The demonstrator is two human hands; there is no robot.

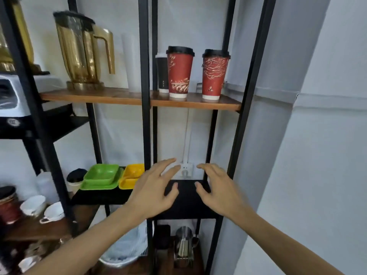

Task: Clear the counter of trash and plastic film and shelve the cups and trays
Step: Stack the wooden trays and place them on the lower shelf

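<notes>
Two red paper cups with black lids stand on the wooden upper shelf (127, 99): the left red cup (179, 72) and the right red cup (214, 75). A slim black cup (162, 74) stands just behind the left one. On the black lower shelf (184, 203) sit stacked green trays (101, 176) and a yellow tray (132, 175). My left hand (154, 191) and my right hand (217, 191) hover side by side over the lower shelf's right half, fingers spread and relaxed, holding nothing.
Black metal uprights (146, 96) frame the rack. A gold-tinted blender jug (83, 56) stands at the upper shelf's left. White teacups (42, 210) and stacked red cups (9, 207) sit at lower left. A wall socket (185, 170) is behind the lower shelf, a metal press pot (183, 247) below.
</notes>
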